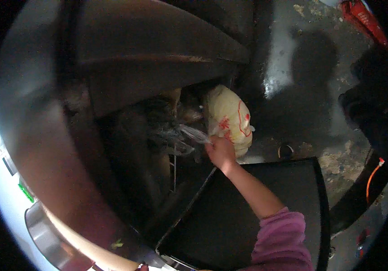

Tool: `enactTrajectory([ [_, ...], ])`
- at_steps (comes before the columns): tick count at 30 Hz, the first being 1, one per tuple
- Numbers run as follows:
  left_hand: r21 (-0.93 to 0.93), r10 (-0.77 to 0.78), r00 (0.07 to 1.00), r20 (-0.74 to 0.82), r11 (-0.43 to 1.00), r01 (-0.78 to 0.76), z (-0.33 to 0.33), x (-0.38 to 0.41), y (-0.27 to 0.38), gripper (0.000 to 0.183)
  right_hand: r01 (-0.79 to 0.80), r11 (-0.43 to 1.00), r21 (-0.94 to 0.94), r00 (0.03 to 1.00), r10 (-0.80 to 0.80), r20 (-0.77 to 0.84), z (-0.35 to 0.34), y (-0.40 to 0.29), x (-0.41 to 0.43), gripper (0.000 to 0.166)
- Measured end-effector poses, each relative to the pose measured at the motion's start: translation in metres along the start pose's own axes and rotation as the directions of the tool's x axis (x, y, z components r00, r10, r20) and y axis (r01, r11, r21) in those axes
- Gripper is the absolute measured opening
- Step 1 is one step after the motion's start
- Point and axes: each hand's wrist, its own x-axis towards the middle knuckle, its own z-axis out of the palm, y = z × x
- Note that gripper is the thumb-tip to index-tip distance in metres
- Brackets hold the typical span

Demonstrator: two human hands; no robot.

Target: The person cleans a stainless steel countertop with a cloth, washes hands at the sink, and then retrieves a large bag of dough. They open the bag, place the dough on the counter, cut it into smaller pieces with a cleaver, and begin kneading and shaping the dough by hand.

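Note:
My right hand (221, 152), in a purple sleeve, reaches in from the lower right. Its fingers are closed on the gathered end of a clear plastic bag (195, 134). The bag's body trails left into a dark, open metal cabinet (160, 74); what is inside it is too dim to tell. Just behind my hand stands a bulging pale yellow sack (229, 108) with red print and a red string. A dark door panel (248, 203) stands open under my forearm. My left hand is out of view.
A metal pot (57, 240) stands on the counter at lower left, near a green scrap (116, 244). The stained, wet-looking floor (282, 64) lies to the right, with a red package (363, 20) at the far corner. An orange cord (370, 183) hangs at right.

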Motion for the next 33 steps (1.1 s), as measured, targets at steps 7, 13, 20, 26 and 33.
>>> enactTrajectory([
  [7,-0.190,-0.069,0.987,-0.144,0.981,0.041,0.021,0.000,-0.025,0.066,-0.030,0.996,-0.081,0.998,0.025,-0.057,-0.051,-0.032,-0.025,0.024],
  [13,-0.329,-0.187,0.982,-0.038,0.930,0.164,0.013,0.013,-0.044,0.058,-0.067,0.997,-0.026,0.974,0.059,-0.221,-0.061,-0.048,-0.070,0.018],
  [20,-0.476,-0.294,0.954,0.051,0.833,0.283,-0.022,-0.016,-0.074,0.041,-0.122,0.972,0.203,0.963,0.165,-0.211,-0.120,-0.269,-0.133,0.020],
  [26,-0.552,-0.170,0.983,-0.062,0.827,0.108,-0.031,-0.006,-0.120,0.043,0.189,0.974,0.127,0.926,-0.134,-0.352,-0.161,-0.471,-0.202,0.023],
  [33,-0.626,-0.319,0.852,-0.415,0.779,-0.013,-0.020,-0.026,-0.083,0.046,0.313,0.916,0.251,0.934,-0.250,-0.254,-0.149,-0.603,-0.280,0.028],
])
